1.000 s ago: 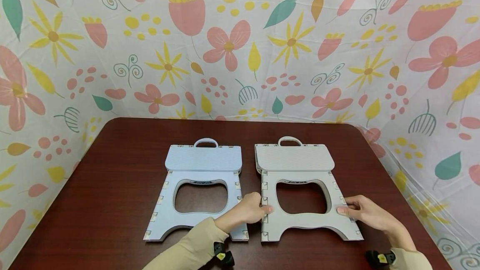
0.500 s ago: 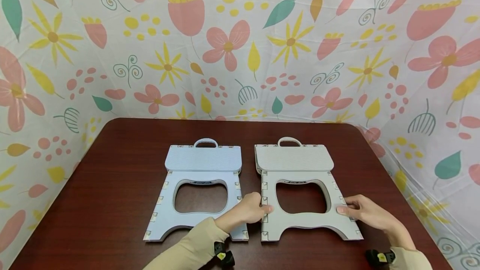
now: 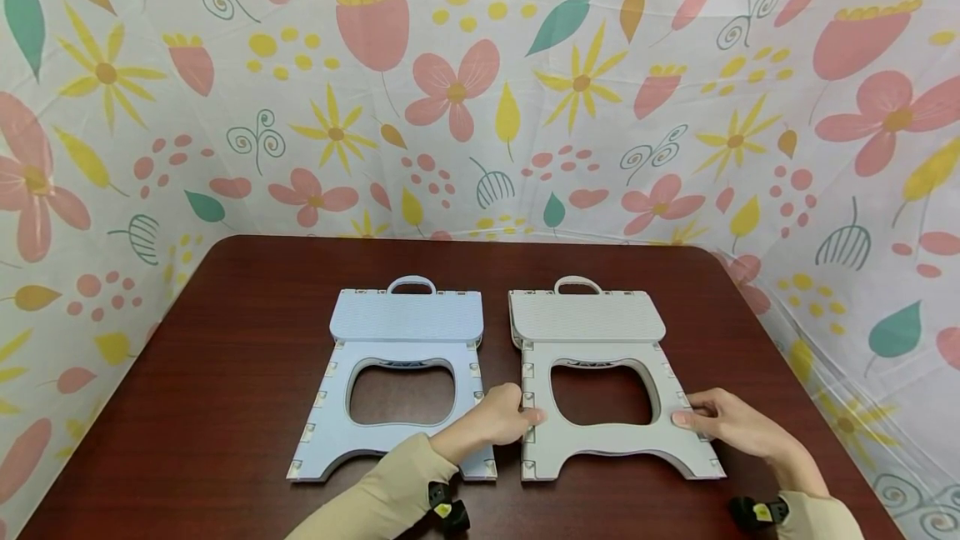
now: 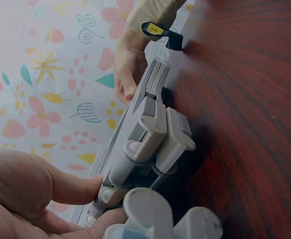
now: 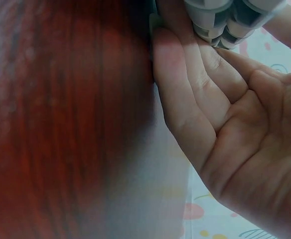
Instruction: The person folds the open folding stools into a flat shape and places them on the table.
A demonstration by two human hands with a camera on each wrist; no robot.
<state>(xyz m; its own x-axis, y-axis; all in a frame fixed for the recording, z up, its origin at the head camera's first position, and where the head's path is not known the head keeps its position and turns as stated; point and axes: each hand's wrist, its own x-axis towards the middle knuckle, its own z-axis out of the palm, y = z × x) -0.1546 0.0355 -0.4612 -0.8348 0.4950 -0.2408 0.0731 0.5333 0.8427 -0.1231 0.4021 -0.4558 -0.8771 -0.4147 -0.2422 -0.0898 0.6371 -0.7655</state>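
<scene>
A folded off-white step stool (image 3: 600, 440) lies flat on the table, its carrying handle pointing to the far side. My left hand (image 3: 498, 417) grips its left edge, thumb on top. In the left wrist view, the left thumb (image 4: 75, 189) presses the stool's hinged edge (image 4: 135, 159) from above. On the opposite edge my right hand (image 3: 731, 419) holds the stool, thumb on top and fingers underneath. The right wrist view shows those fingers (image 5: 200, 94) reaching beneath the edge, their tips partly hidden. A folded light-blue step stool (image 3: 405, 319) lies to the left, partly covered by my left forearm.
Both stools rest on a dark red-brown wooden table (image 3: 225, 340). A white cloth with flowers and leaves (image 3: 465, 173) hangs behind the table and at its sides. A narrow gap separates the two stools.
The off-white stool and both hands have shifted very slightly to the left. Both hands keep the same hold, and the light-blue stool stays in place.
</scene>
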